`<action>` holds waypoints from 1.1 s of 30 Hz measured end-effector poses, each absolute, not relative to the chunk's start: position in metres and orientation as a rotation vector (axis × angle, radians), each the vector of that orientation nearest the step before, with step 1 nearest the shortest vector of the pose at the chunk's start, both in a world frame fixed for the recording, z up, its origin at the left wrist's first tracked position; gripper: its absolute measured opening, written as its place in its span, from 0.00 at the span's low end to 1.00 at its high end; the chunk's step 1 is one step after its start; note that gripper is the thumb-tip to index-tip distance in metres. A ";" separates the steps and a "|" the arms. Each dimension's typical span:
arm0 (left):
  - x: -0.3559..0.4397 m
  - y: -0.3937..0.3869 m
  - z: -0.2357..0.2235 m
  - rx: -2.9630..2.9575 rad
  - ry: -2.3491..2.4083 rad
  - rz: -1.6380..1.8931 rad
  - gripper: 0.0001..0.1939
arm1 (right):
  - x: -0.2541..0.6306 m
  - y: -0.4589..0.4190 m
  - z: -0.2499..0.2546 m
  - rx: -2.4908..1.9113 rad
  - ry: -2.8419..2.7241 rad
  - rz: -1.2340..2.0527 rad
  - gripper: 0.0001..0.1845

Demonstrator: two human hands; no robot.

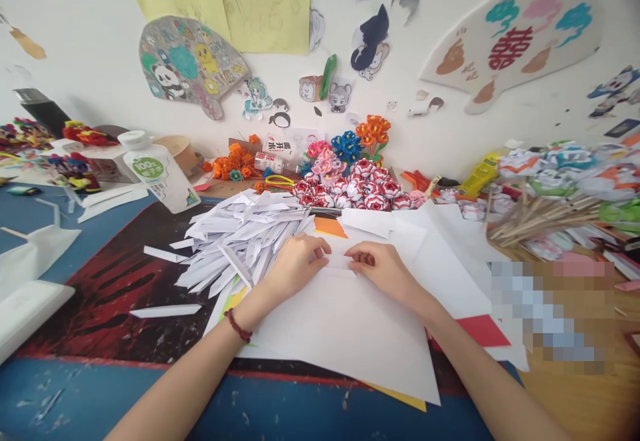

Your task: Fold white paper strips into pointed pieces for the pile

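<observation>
Between my two hands is a small piece of white paper [340, 261], hard to tell apart from the large white sheets [350, 334] under it. My left hand [299, 262] pinches its left side with thumb and fingers. The right side is pinched by my right hand [384, 269], fingers curled. To the left of my left hand lies a big heap of folded white paper strips [235, 241]. One loose strip [165, 310] lies nearer me on the dark red mat [100, 321]. An orange piece of paper [330, 227] shows just beyond my hands.
Behind the papers stand red-and-white paper flowers [370, 184] and orange pipe-cleaner flowers [235, 161]. A white bottle [157, 171] leans at the back left. Wooden sticks [545, 218] and more paper flowers crowd the right. A white device [30, 314] sits at the left edge.
</observation>
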State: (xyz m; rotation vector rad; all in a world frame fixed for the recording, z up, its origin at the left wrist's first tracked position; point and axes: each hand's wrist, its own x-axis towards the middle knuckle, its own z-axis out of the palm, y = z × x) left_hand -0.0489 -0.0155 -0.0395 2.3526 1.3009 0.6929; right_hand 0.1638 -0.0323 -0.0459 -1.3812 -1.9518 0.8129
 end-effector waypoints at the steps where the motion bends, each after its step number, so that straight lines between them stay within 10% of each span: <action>1: -0.050 -0.015 -0.040 2.370 1.283 0.702 0.07 | 0.164 -0.032 -0.047 -1.385 -1.958 0.784 0.07; 33: -0.048 -0.030 -0.032 3.062 1.113 0.454 0.12 | 0.162 -0.048 -0.039 -1.141 -2.481 -0.128 0.12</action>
